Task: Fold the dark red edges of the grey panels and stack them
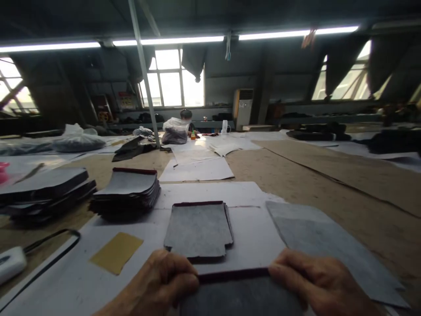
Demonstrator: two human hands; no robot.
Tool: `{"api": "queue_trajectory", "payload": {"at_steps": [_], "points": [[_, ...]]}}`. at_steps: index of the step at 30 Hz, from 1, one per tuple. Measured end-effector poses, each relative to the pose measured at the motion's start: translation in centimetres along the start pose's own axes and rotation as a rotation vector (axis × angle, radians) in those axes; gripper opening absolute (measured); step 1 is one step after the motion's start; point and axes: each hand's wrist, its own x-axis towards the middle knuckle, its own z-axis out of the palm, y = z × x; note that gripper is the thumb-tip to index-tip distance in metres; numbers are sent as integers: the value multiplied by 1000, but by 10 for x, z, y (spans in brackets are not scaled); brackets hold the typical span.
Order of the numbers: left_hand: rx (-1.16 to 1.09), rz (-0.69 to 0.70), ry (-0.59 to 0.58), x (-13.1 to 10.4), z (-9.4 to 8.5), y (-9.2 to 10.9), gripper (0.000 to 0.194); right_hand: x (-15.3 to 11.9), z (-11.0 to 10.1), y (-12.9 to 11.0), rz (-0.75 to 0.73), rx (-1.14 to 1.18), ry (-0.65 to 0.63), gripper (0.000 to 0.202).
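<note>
While both hands pinch it, I see the dark piece (240, 294) lying flat at the table's near edge.
My left hand (158, 281) and right hand (315, 285) grip its maroon-trimmed top edge, just below a grey piece (198, 229) on white paper (250, 237).

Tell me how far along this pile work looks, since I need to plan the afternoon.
Possibly done: a small stack of grey pieces lies just ahead on the white sheet. In hand: the left hand and right hand grip a dark piece with a maroon edge. Possibly left: a taller stack and dark piles at far left. Which stack is finished is unclear.
</note>
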Motion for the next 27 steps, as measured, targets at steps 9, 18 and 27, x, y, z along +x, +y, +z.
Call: {"api": "queue_trajectory", "payload": {"at_steps": [9,18,27], "points": [[99,-14,269,44,-78,-9,33,90,12,-41,-109,-34,217,24],[381,67,661,106,-61,-57,21,151,54,-19,-133,-332,430,14],[607,198,794,106,-53,-74,29,152,66,-14,-78,-403,437,16]]}}
